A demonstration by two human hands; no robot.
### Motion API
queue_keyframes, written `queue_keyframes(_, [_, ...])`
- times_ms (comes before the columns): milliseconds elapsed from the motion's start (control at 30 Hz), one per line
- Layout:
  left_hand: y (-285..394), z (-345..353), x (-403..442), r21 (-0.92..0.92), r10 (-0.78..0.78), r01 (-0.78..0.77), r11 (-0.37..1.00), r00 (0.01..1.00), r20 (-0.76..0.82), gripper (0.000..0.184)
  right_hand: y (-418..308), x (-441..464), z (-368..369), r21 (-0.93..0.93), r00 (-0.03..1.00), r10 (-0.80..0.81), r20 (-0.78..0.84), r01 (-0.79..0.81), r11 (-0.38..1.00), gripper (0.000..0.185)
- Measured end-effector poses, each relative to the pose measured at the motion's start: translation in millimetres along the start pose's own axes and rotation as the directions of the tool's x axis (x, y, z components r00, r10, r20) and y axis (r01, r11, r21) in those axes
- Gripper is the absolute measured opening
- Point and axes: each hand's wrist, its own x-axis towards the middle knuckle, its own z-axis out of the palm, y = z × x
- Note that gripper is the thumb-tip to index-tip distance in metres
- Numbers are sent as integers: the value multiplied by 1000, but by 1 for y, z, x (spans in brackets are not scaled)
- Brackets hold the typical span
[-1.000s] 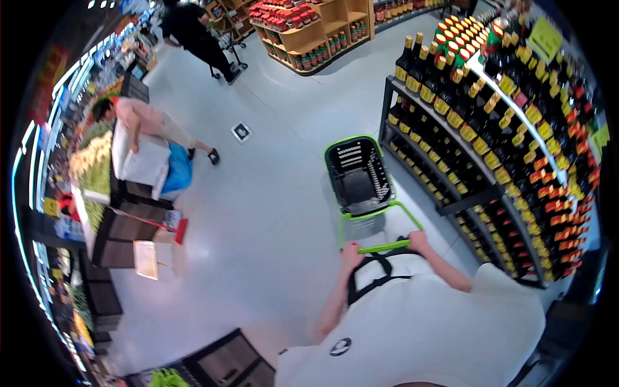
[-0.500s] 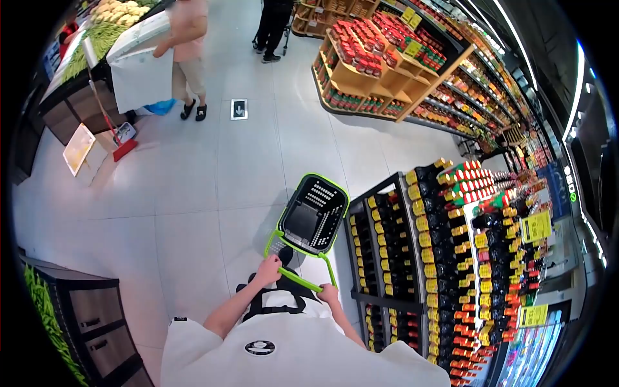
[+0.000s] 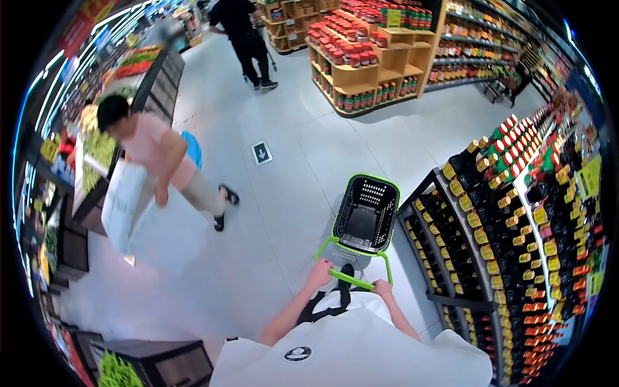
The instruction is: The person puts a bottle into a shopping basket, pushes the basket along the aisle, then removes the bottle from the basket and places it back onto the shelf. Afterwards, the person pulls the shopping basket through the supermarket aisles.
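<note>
A black shopping basket cart (image 3: 366, 216) with a green rim stands on the floor in front of me. Its green handle (image 3: 351, 279) reaches back toward my body. My left hand (image 3: 320, 271) is closed round the handle's left end. At the right end, my right hand (image 3: 382, 287) grips the same bar. Nothing shows inside the basket. Beneath the handle, part of a dark shoe (image 3: 347, 269) is visible.
A rack of dark bottles (image 3: 490, 258) rises close on the right. Wooden shelves with red-lidded jars (image 3: 361, 80) stand ahead. To the left, a person in pink (image 3: 161, 145) holds a white box (image 3: 122, 200) near produce stands. A person in black (image 3: 240, 35) is farther off.
The view has swung about. The person in pink has come nearer, with the white box now clear of the produce stand. Both my hands remain on the handle.
</note>
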Motion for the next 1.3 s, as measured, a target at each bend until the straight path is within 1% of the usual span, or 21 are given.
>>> queue_keyframes(67, [0, -5, 24, 18, -4, 3, 1000, 998, 67, 22, -7, 11, -11, 53, 999, 1, 53, -4, 999, 33])
queue_keyframes(133, [-5, -5, 39, 42, 23, -24, 999, 999, 30, 23, -7, 27, -14, 72, 995, 29, 90, -35, 997, 38])
queue_keyframes(200, [-5, -9, 55, 18, -2, 2, 1000, 1000, 10, 24, -10, 39, -21, 119, 996, 1, 87, -12, 993, 41])
queue_keyframes(233, [-5, -12, 60, 22, 7, -8, 1000, 1000, 10, 24, -22, 38, -37, 86, 994, 16, 107, -25, 996, 40])
queue_keyframes(300, [10, -29, 75, 19, 40, -41, 999, 999, 32, 26, -22, 52, -30, 172, 993, 25, 117, -45, 984, 36])
queue_keyframes(433, [27, -57, 107, 17, 101, -103, 995, 991, 91, 36, -41, 73, -42, 184, 993, 65, 101, -82, 979, 34])
queue_keyframes(533, [11, -67, 143, 21, 168, -171, 985, 980, 106, 39, -52, 95, -48, 300, 987, 82, 136, -120, 947, 35])
queue_keyframes(567, [5, -71, 157, 26, 200, -205, 979, 973, 119, 40, -58, 101, -50, 377, 983, 127, 132, -168, 911, 34])
queue_keyframes(667, [-8, -94, 195, -42, 258, -254, 966, 954, 153, 41, -78, 123, -69, 410, 976, 154, 152, -204, 889, 35])
queue_keyframes(700, [-21, -97, 210, -28, 302, -301, 953, 944, 134, 41, -86, 134, -73, 432, 971, 156, 181, -221, 874, 37])
queue_keyframes(767, [-46, -107, 241, -22, 319, -320, 947, 933, 168, 40, -101, 163, -67, 394, 968, 172, 183, -232, 889, 40])
queue_keyframes(800, [-62, -105, 256, -44, 341, -338, 940, 927, 156, 38, -103, 179, -55, 411, 966, 173, 193, -240, 879, 41])
queue_keyframes(833, [-70, -112, 270, -37, 306, -305, 952, 931, 197, 37, -112, 187, -60, 477, 955, 206, 213, -285, 831, 42])
queue_keyframes(933, [-88, -132, 308, -82, 320, -309, 947, 920, 226, 34, -141, 208, -87, 545, 952, 185, 245, -293, 786, 41])
queue_keyframes(1000, [-98, -126, 340, -56, 408, -406, 912, 887, 214, 31, -160, 217, -106, 480, 959, 223, 173, -280, 831, 38])
queue_keyframes(1033, [-99, -130, 349, -49, 392, -392, 919, 889, 237, 29, -165, 220, -112, 476, 970, 216, 112, -244, 845, 35])
queue_keyframes(1067, [-99, -132, 356, -68, 404, -400, 914, 880, 250, 29, -169, 222, -117, 476, 963, 240, 118, -268, 838, 35])
queue_keyframes(1133, [-101, -134, 372, -67, 366, -362, 930, 890, 273, 27, -173, 229, -124, 502, 951, 308, 35, -284, 817, 33])
queue_keyframes(1167, [-100, -135, 378, -74, 392, -387, 919, 884, 254, 25, -174, 231, -128, 488, 942, 335, -24, -281, 826, 30])
queue_keyframes(1267, [-101, -128, 395, -67, 430, -427, 902, 869, 245, 23, -171, 242, -130, 495, 911, 406, -74, -319, 808, 30])
queue_keyframes(1300, [-96, -133, 399, -41, 422, -428, 903, 863, 278, 20, -169, 247, -127, 472, 912, 401, -80, -320, 822, 30])
